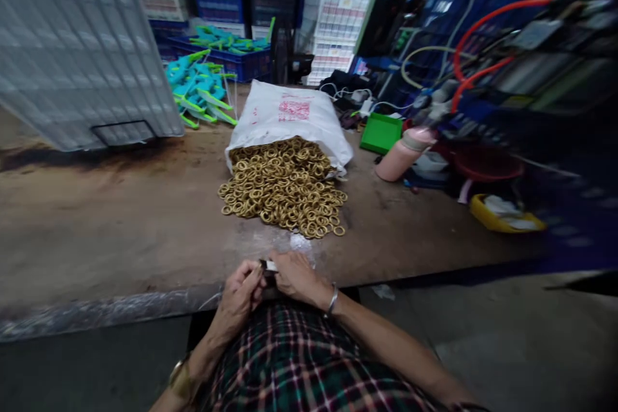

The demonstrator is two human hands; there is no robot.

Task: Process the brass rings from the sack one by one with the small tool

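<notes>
At the table's near edge, my left hand (244,284) and my right hand (300,278) are close together in front of my body. Between their fingertips is a small piece with a dark end and a white part (271,266), too small to name. My left hand is closed in a pinch at the dark end. The fingers of my right hand are closed at the white end. Just beyond them, a heap of brass-coloured rings (290,196) spills from the open mouth of a white sack (270,106) with red print, lying on its side.
Left on the wooden table (120,225) stands a tall ribbed, greyish-white object (87,45). Turquoise and lime plastic parts (200,90) lie behind, some in a blue crate (246,67). To the right are a green tray (381,133), a pink bottle (404,156) and a yellow dish (505,222).
</notes>
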